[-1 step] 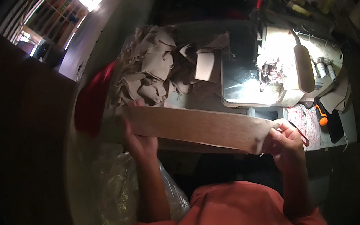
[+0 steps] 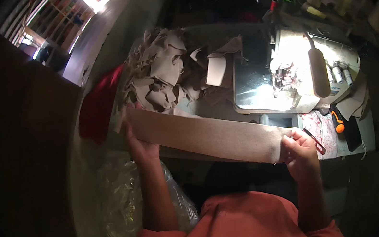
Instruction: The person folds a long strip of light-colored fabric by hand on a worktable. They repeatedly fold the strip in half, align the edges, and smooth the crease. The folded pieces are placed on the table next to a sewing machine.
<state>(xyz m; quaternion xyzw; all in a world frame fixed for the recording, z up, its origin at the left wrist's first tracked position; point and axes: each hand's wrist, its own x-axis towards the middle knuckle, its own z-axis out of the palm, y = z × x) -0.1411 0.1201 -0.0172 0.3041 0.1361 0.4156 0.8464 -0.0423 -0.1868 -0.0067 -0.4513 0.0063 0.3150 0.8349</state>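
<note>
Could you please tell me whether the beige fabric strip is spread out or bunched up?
Spread out: the beige fabric strip extends between the left hand and right hand, broad face showing.

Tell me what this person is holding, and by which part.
A long beige strip, held by its ends: the left hand has the left end, the right hand pinches the right end.

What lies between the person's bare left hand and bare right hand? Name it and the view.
A long, flat, beige fabric-like strip spans from the left hand to the right hand, as the head view shows.
</note>
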